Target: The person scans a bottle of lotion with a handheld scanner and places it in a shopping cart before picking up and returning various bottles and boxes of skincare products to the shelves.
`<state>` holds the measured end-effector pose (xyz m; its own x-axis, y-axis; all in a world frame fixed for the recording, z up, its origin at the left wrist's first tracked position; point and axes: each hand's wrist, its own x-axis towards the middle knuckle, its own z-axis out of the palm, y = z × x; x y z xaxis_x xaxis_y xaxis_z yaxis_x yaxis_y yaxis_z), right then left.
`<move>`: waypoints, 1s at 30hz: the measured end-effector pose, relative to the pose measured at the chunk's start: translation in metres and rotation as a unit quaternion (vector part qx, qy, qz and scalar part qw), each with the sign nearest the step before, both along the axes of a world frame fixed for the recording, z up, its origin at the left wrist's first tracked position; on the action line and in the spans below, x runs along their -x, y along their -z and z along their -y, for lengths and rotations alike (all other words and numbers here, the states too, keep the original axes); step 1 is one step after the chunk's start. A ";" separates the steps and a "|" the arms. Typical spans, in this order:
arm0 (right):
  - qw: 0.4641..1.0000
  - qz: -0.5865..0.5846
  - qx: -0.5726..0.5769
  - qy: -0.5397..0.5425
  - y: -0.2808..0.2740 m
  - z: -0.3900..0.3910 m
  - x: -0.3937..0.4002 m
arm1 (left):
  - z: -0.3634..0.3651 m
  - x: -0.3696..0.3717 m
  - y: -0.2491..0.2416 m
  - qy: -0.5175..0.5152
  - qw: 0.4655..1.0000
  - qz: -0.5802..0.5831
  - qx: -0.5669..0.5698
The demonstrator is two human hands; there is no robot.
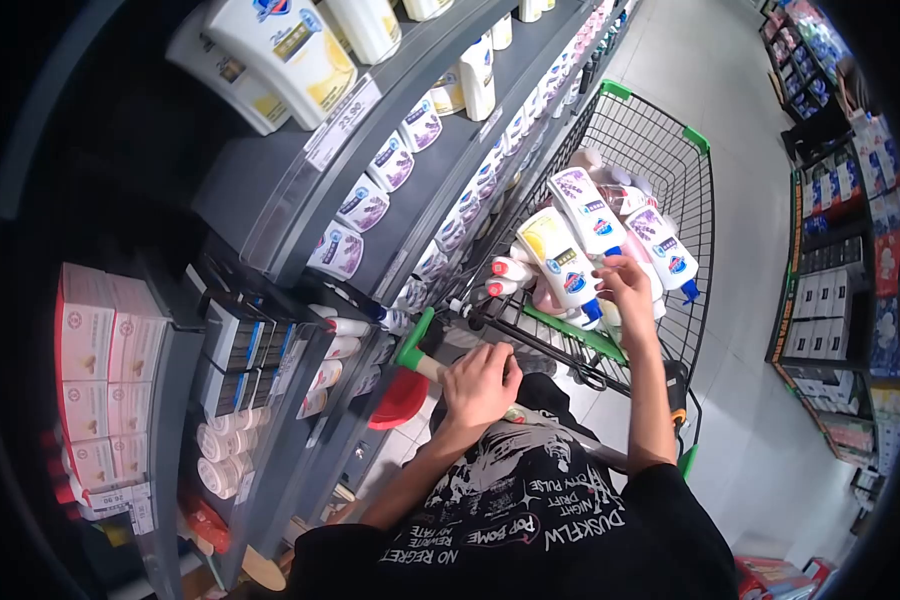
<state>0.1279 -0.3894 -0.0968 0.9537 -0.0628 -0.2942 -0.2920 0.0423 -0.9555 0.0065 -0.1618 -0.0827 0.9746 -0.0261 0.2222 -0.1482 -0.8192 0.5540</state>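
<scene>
My left hand point(480, 383) is closed round the cart's handle point(427, 368), near its green left end. Over the shopping cart point(703, 190), my right hand point(625, 287) reaches in, fingers curved beside the blue caps; whether it grips a bottle is unclear. A white bottle with a yellow label point(558, 258) lies left of that hand, cap toward me. Just above the fingers is a white bottle with a purple label point(585, 210). Another purple-labelled bottle point(662, 248) lies to the right. More items are heaped beneath them.
Shelves point(400, 70) with rows of white bottles run along the left side. Pink boxes point(110, 350) are stacked at the lower left. A red round object point(400, 400) sits below the handle's green end. Across the aisle floor point(745, 260), more shelving point(820, 290) holds boxed goods.
</scene>
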 end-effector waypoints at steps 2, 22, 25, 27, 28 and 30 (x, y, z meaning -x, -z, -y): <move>0.997 -0.015 0.071 -0.013 0.013 0.022 -0.007 | 0.000 0.000 0.000 -0.007 1.000 -0.001 0.006; 0.920 -0.310 0.110 -0.213 0.120 0.047 -0.001 | -0.001 0.002 -0.006 -0.036 0.999 -0.038 -0.011; 0.931 -0.290 0.095 -0.199 0.120 0.042 0.004 | 0.001 0.002 -0.002 -0.052 0.998 -0.025 -0.008; 0.935 -0.271 0.108 -0.199 0.117 0.042 0.004 | 0.001 0.002 -0.001 -0.058 0.998 -0.017 -0.008; 0.932 -0.269 0.140 -0.201 0.115 0.041 0.003 | 0.000 0.002 -0.001 -0.055 0.998 -0.025 -0.002; 0.929 -0.256 0.187 -0.192 0.115 0.042 0.002 | 0.000 0.003 -0.001 -0.060 0.998 -0.026 -0.001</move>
<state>0.1259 -0.4312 -0.2120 0.6678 0.0639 -0.7416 -0.6371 -0.4661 -0.6139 0.0036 -0.1622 -0.0814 0.9810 0.0919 0.1706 -0.0191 -0.8302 0.5571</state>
